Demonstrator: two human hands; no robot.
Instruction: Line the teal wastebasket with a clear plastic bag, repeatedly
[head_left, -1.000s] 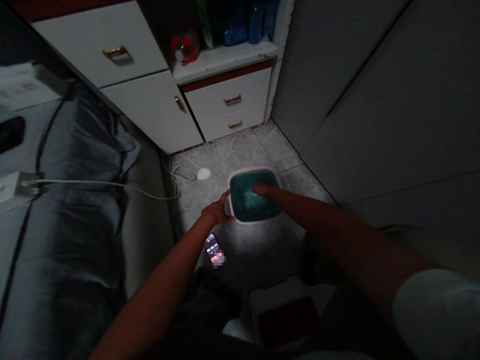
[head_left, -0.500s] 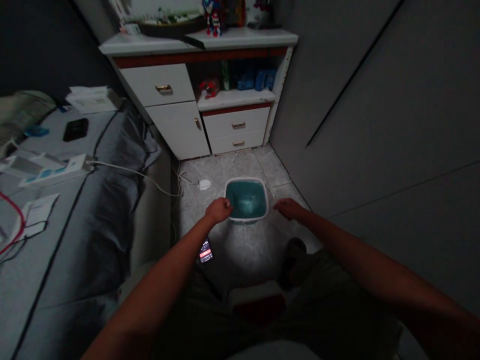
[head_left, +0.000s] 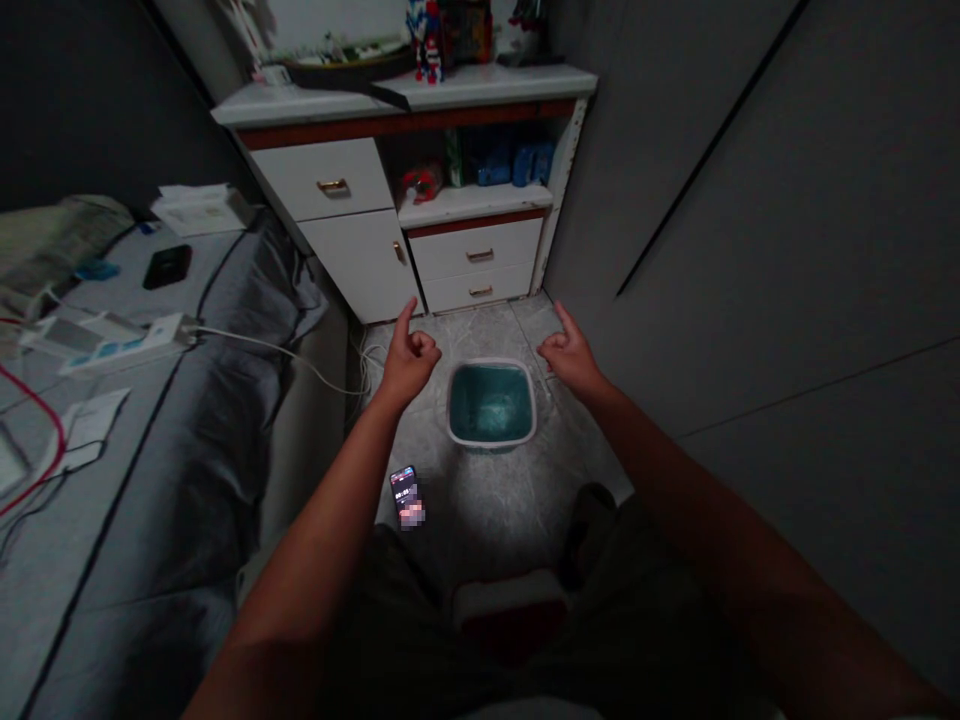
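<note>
On the tiled floor between my hands stands a teal plastic bin (head_left: 491, 405) with a pale rim, its inside visible from above. My left hand (head_left: 409, 365) is raised beyond the bin's left side, index finger stretched out and the other fingers curled. Across from it, my right hand (head_left: 570, 355) points forward in the same way, off the bin's right side. Both hands hold nothing, and neither touches the bin. Near my left forearm a phone (head_left: 403, 490) with a lit screen lies on the floor.
A white cabinet (head_left: 352, 255) with drawers and an open shelf stands ahead. Left is a bed (head_left: 225, 420) bearing a power strip (head_left: 142, 345), whose white cable (head_left: 285, 350) runs down to the floor. A grey panelled wall (head_left: 750, 250) rises on the right.
Both hands have moved forward and up in the view, away from beside the bin's rim. Their index fingers are now stretched out. The bin stays where it was.
</note>
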